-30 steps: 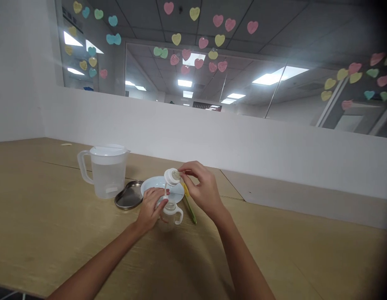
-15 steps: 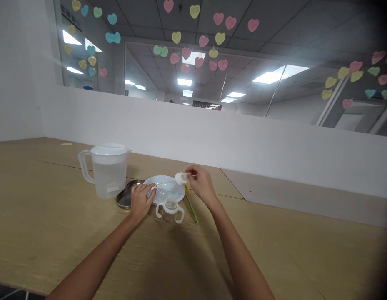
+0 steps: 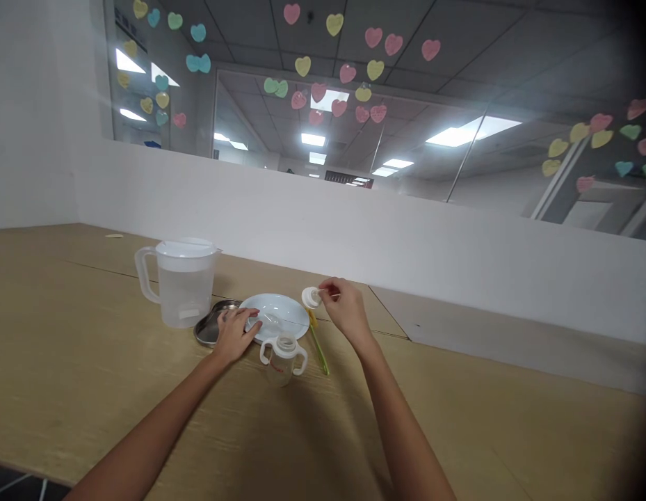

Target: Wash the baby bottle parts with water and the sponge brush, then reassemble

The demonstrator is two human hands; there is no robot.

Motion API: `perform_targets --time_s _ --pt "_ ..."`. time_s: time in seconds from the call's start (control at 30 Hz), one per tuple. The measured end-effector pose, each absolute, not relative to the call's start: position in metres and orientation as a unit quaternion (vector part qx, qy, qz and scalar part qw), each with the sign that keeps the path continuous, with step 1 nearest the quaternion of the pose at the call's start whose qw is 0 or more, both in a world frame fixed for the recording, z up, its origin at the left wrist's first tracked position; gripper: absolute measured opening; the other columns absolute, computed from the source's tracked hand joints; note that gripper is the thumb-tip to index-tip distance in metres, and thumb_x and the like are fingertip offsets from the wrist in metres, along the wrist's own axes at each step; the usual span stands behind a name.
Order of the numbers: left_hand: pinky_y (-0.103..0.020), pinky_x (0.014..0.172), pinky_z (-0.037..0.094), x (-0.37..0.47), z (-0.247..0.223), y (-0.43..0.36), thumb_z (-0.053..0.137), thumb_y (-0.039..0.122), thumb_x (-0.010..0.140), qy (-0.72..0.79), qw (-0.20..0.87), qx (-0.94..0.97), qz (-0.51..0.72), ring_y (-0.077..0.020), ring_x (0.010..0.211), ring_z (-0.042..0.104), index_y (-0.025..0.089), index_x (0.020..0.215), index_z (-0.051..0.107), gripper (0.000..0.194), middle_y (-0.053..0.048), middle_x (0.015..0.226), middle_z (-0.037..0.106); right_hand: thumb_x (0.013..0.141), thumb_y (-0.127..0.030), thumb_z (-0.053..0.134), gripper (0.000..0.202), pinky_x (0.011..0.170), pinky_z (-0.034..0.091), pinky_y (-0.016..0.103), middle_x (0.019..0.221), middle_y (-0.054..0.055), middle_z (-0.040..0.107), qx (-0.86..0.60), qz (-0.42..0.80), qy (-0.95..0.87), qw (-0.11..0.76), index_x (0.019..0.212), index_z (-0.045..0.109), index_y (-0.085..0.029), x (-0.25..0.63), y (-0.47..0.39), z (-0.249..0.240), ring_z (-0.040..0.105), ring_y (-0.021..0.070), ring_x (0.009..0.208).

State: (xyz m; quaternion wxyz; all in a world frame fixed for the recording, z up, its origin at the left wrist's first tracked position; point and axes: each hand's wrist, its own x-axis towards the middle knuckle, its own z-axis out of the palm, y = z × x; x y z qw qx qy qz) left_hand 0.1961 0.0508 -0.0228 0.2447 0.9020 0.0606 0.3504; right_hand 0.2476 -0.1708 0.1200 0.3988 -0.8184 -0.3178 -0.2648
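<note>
Beside the plate (image 3: pixel 294 306)'s right rim, the right hand (image 3: pixel 348 309) pinches a white cap (image 3: pixel 311 298). Left hand (image 3: pixel 233 335) at left rim, thumb and fingers parted; any grip indeterminable. Bottle (image 3: pixel 282 363) stands upright nearer; table (image 3: pixel 484 424) extends rightward.

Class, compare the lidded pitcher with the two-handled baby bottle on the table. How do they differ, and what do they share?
The pitcher is larger; the baby bottle is smaller. The pitcher has its lid on, whereas the baby bottle's mouth is open. The pitcher has one handle, the baby bottle two. Both stand upright on the table.
</note>
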Motion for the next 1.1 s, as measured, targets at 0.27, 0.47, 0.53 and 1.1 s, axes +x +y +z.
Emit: perform_targets --time_s 0.27,0.47,0.53,1.1 --pt "-0.042 0.099 0.034 0.182 -0.011 0.035 0.046 0.039 0.088 -0.087 0.239 0.825 0.505 -0.0239 0.117 0.048 0.017 0.136 0.028 0.056 -0.013 0.125 0.054 0.069 -0.011 0.054 0.012 0.067 0.048 0.026 0.075 0.002 0.061 -0.798 -0.148 -0.400 0.425 0.076 0.062 -0.016 0.229 -0.143 0.104 0.057 0.0131 0.070" --pt "-0.038 0.094 0.041 0.177 -0.005 0.018 0.048 0.040 0.087 -0.121 0.242 0.818 0.508 -0.0234 0.110 0.053 0.018 0.126 0.043 0.045 -0.011 0.119 0.058 0.070 -0.008 0.052 0.022 0.071 0.050 0.026 0.087 0.003 0.060 -0.775 -0.099 -0.456 0.426 0.087 0.063 -0.018 0.212 -0.125 0.087 0.057 0.0126 0.079" --pt "-0.038 0.092 0.043 0.178 -0.006 0.017 0.045 0.039 0.089 -0.118 0.246 0.813 0.514 -0.0228 0.108 0.055 0.018 0.123 0.047 0.041 -0.011 0.116 0.060 0.070 -0.008 0.052 0.028 0.075 0.050 0.027 0.095 0.004 0.060 -0.777 -0.110 -0.465 0.409 0.094 0.063 -0.018 0.211 -0.124 0.084 0.057 0.0135 0.084" --pt "-0.040 0.091 0.045 0.181 -0.017 0.020 0.045 0.040 0.089 -0.132 0.223 0.817 0.514 -0.0248 0.107 0.055 0.016 0.137 0.033 0.055 -0.014 0.117 0.058 0.064 -0.006 0.055 0.025 0.067 0.043 0.025 0.084 0.003 0.062 -0.806 -0.117 -0.500 0.295 0.085 0.063 -0.016 0.212 -0.127 0.086 0.055 0.0136 0.072"
